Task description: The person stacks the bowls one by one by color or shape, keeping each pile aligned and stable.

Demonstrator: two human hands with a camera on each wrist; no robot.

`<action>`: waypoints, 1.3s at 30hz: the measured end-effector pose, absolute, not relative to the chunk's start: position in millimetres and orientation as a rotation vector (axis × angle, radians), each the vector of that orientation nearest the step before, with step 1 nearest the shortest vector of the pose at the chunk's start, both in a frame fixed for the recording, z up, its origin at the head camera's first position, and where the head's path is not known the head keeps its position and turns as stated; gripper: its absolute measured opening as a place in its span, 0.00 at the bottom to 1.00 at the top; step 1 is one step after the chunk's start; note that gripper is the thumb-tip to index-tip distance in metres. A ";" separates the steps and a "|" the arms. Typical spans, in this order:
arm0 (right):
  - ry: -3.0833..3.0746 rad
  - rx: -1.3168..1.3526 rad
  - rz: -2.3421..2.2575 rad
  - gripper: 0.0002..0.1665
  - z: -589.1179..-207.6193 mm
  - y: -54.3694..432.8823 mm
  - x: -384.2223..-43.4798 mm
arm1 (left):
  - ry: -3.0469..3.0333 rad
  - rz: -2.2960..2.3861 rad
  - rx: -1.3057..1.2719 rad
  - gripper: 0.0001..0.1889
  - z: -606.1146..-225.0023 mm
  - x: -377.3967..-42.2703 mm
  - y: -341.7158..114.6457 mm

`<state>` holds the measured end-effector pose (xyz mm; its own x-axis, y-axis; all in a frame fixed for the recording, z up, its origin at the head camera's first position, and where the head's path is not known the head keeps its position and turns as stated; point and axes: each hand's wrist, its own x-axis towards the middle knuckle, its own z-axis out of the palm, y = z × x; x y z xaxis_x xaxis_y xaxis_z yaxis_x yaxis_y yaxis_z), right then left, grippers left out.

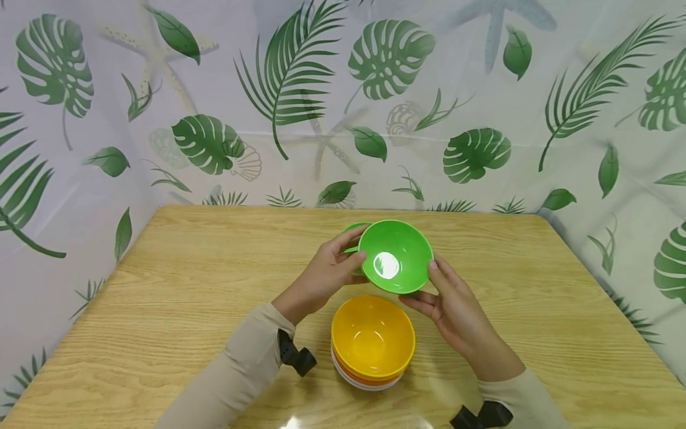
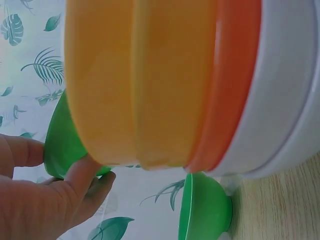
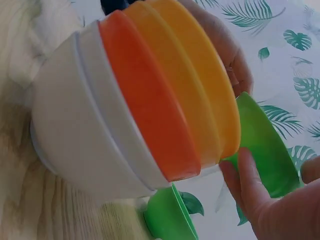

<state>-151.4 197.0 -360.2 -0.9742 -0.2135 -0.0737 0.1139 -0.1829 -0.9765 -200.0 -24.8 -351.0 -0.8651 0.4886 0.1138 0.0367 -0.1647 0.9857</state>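
A shiny green bowl is held up, tilted, between both hands, its inside facing the head camera. My left hand grips its left rim, with the thumb at the edge. On the opposite side my right hand pinches the rim, thumb on top and fingers beneath. Just below stands a stack of nested bowls: yellow on top, orange under it, white at the bottom. A second green bowl rests on the table behind the stack, mostly hidden in the head view.
The wood-grain table reaches back to a leaf-printed cloth, which also rises along both sides. Black wrist cameras are strapped over the sleeves, close to either side of the stack.
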 end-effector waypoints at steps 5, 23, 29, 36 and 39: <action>2.166 -0.240 -2.154 0.38 -361.6 196.0 -144.2 | 1.792 2.154 0.607 0.25 -346.3 -195.3 -26.2; 2.596 -0.548 -2.080 0.48 -365.3 189.7 -128.9 | 2.029 1.955 0.752 0.33 -338.2 -173.4 -38.2; 2.570 -0.578 -2.025 0.49 -365.8 195.5 -123.8 | 2.176 1.862 0.816 0.38 -339.8 -165.5 -44.6; 2.644 -0.707 -1.917 0.48 -368.2 200.4 -121.2 | 2.243 1.807 0.837 0.46 -342.8 -157.2 -52.5; 2.612 -0.757 -1.891 0.47 -367.5 201.5 -119.3 | 2.257 1.773 0.846 0.47 -346.7 -153.3 -56.3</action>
<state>-119.3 201.5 -367.5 -0.8816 -0.2607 0.3935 -0.4552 0.2491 -0.8549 -153.3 -56.3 -346.7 -0.8300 0.5122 0.2208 0.3358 0.1428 0.9310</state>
